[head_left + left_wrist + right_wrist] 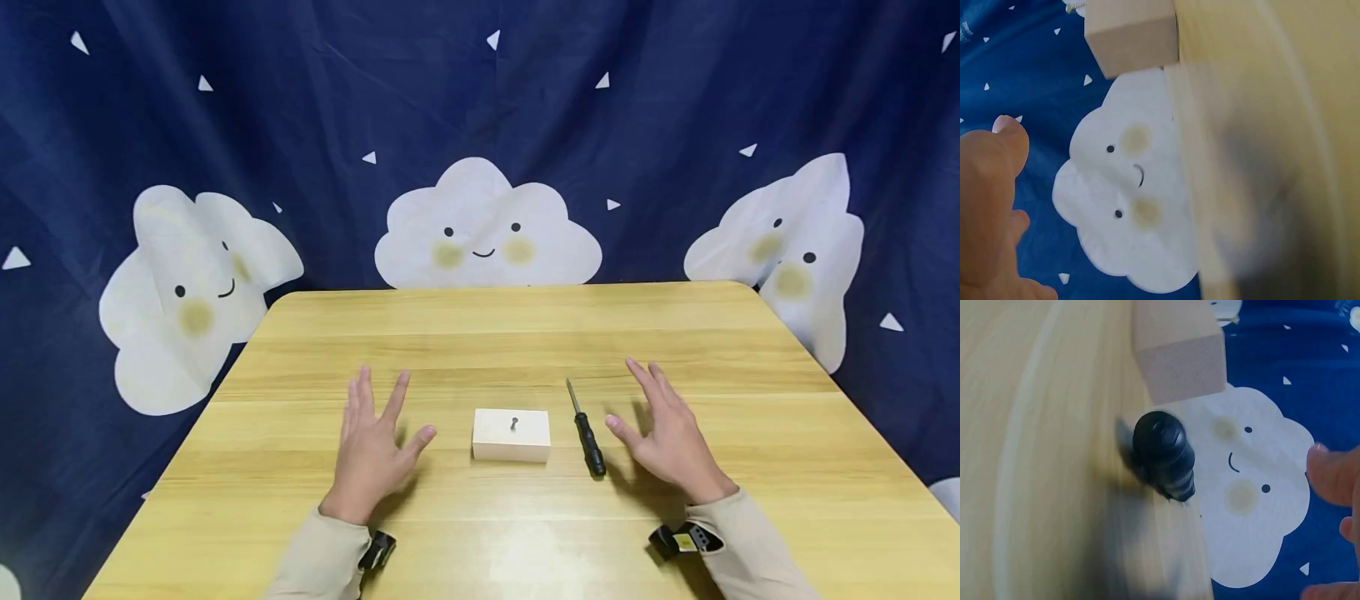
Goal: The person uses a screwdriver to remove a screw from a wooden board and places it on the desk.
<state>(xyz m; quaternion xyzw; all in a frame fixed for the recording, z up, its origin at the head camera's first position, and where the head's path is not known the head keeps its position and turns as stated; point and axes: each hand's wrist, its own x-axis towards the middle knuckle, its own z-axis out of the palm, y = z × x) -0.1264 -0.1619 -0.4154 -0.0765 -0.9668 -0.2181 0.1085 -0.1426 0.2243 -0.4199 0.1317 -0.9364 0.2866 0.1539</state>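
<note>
A pale wooden block [511, 437] lies on the table, with a dark screw [514, 423] standing slightly tilted in its top. To the block's right is a screwdriver [589, 443] with a black handle, its metal tip pointing away from me. My left hand [375, 454] is over the table left of the block, fingers spread and holding nothing. On the other side, my right hand [667, 437] hovers beside the screwdriver with fingers extended, apart from it. The right wrist view shows the screwdriver handle [1163, 450] end-on, near the block [1179, 356].
The wooden table [315, 333] has rounded far corners. Behind it hangs a dark blue curtain [315, 117] with smiling white clouds and small triangles. A black device sits on each wrist, at the beige sleeves [322, 554].
</note>
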